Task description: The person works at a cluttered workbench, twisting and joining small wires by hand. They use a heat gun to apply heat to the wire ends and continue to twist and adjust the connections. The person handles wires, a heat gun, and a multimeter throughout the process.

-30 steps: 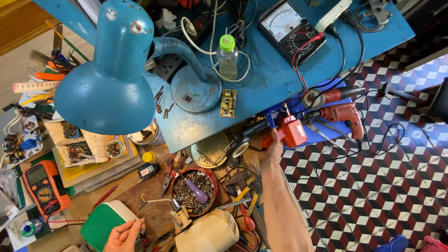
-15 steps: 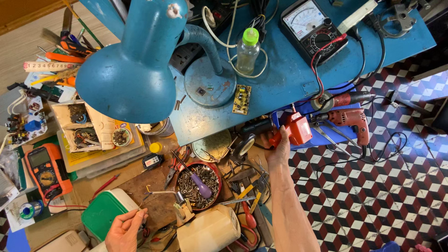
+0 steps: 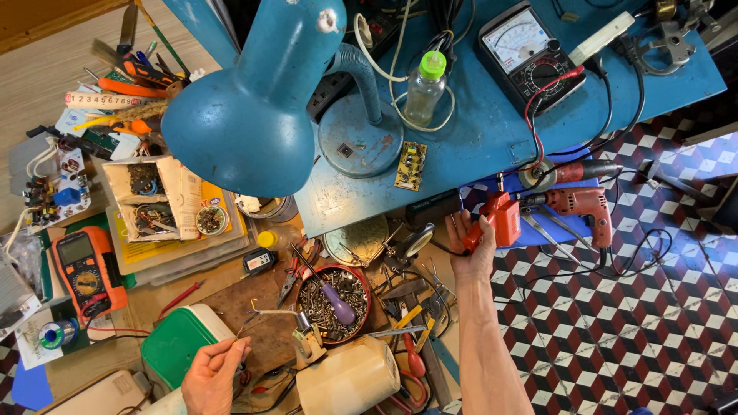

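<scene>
Head view: we see the red tool [image 3: 501, 221] gripped in our right hand [image 3: 470, 250], fingers wrapped around it, at the edge of the blue bench [image 3: 477, 146], just beside the red drill [image 3: 578, 206]. Our left hand [image 3: 211, 376] is pinched on a thin wire [image 3: 234, 346], low by the green box [image 3: 178, 350]. Between the hands sits a red bowl of screws [image 3: 334, 303] with a purple-handled screwdriver [image 3: 337, 301] in it. Blue lamp [image 3: 254, 107], plastic bottle [image 3: 423, 88] and analog meter [image 3: 524, 50] are farther up the bench.
</scene>
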